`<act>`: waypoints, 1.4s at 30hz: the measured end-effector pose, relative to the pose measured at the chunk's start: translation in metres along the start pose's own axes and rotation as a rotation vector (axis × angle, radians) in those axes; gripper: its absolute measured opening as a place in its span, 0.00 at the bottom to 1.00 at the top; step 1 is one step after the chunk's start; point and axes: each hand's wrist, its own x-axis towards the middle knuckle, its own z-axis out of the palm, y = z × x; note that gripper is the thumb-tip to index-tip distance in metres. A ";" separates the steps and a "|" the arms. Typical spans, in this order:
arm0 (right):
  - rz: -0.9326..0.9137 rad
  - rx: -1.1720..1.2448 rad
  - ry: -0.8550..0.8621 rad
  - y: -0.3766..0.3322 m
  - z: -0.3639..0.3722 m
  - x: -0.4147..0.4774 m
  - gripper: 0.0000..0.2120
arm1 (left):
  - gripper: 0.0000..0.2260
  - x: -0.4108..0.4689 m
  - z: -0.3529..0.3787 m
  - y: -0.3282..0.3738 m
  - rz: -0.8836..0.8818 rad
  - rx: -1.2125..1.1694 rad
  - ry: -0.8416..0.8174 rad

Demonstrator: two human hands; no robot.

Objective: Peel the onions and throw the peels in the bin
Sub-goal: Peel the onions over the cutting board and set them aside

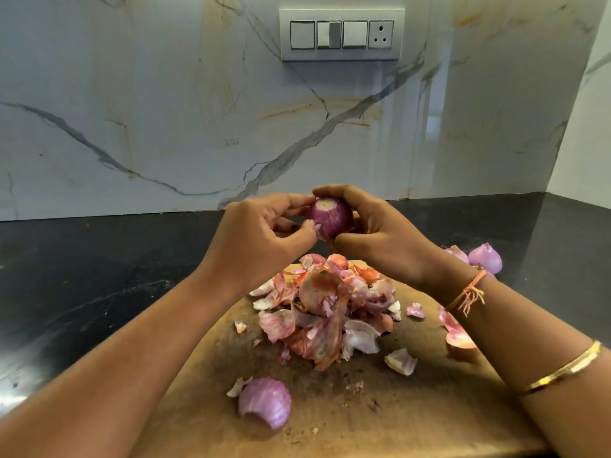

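A purple onion (330, 219) with its top cut flat is held up above the wooden cutting board (413, 411). My right hand (380, 233) grips it from the right and behind. My left hand (261, 236) pinches at the skin on the onion's left side with thumb and fingertips. Below them a heap of pink and orange onion peels (327, 312) lies on the board. A curved purple peel piece (266, 403) sits near the board's front. No bin is in view.
Peeled onions (484, 257) lie on the black counter (99, 276) behind my right wrist. Loose peel scraps (458, 332) lie on the board's right side. A marble wall with a switch panel (342, 34) stands behind the counter.
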 end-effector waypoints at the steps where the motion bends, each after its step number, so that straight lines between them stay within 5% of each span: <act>1: 0.003 0.001 -0.003 -0.001 0.000 0.000 0.29 | 0.18 -0.001 0.000 0.000 0.012 0.017 -0.001; 19: -0.132 -0.479 0.013 0.000 0.006 0.000 0.27 | 0.19 -0.002 0.001 0.001 0.227 0.263 0.026; 27: -0.129 -0.415 0.030 -0.004 0.007 -0.001 0.26 | 0.12 -0.001 0.002 0.000 0.237 0.320 0.100; 33: -0.058 -0.199 0.026 -0.004 0.005 0.000 0.24 | 0.08 0.002 0.000 -0.006 0.077 0.175 0.173; 42: -0.070 -0.185 0.028 0.000 0.003 0.001 0.26 | 0.12 0.000 0.001 -0.002 -0.022 0.067 0.051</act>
